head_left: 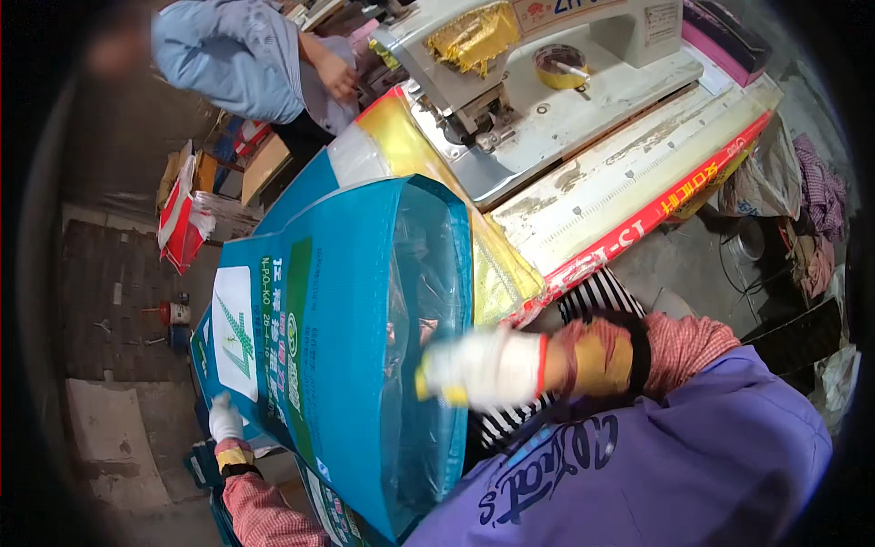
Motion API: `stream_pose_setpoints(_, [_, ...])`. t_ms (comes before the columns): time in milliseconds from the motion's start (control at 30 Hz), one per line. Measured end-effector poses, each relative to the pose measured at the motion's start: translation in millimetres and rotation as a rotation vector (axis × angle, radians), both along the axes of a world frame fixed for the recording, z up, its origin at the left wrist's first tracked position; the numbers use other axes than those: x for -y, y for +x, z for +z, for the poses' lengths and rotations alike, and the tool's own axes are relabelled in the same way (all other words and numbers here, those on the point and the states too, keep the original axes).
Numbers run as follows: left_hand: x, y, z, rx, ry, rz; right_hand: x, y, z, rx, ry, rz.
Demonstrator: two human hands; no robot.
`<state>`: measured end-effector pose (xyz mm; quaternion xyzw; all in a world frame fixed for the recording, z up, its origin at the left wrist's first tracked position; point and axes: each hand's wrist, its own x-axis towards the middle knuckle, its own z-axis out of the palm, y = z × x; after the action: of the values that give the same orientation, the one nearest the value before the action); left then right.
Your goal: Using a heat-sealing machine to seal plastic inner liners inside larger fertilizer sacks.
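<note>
Here we handle the blue woven sack (pixel 337 356), lying centre toward seven o'clock: our gloved right hand (pixel 483 366) (blurred, grip unclear) reaches its open mouth, our left hand (pixel 225 421) touches its far edge, grip hidden. The sack probably wants squaring toward the sewing machine (pixel 547 82) at one o'clock.

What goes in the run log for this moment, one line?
left hand: gloved, grips far edge of blue woven bag | right hand: gloved, blurred, at bag's open mouth | sewing machine: behind, apart

Head-worn fisheye — steeply downward, close
</note>
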<state>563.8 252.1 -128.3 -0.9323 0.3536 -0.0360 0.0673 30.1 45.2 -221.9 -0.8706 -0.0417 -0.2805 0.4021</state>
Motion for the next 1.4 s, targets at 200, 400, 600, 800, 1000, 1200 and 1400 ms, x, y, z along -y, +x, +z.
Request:
stream_pose_setpoints(200, [93.6, -314.4, 3.8, -0.085, -0.449, -0.826, 34.9, 71.8, -11.3, -0.410, -0.061, -0.691])
stream_pose_setpoints(400, [12.9, -362.4, -60.4, -0.346, -0.293, -0.780, 51.2, 63.3, -23.4, -0.456, -0.462, -0.305])
stream_pose_setpoints(600, [-71.8, -353.6, -93.4, -0.512, -0.852, 0.156, 46.8, 84.6, -31.6, -0.452, -0.754, -0.292])
stream_pose_setpoints(800, [-95.2, -372.6, -112.5, -0.363, -0.301, -0.381, 55.8, 61.7, -23.8, -0.262, -0.534, -0.251])
stream_pose_setpoints(1000, [-78.9, -376.3, -58.7, -0.410, -0.514, -0.260, 55.7, 60.6, -20.7, -0.229, -0.607, -0.249])
stream_pose_setpoints(1200, [-94.8, -391.1, 34.1, -1.198, -1.124, 0.399, 40.5, 59.5, -52.2, -0.440, -0.692, -0.311])
stream_pose_setpoints(1400, [-138.3, -400.3, 11.8, -1.373, -1.156, 0.555, -10.7, 168.1, -29.5, -0.418, -0.630, -0.087])
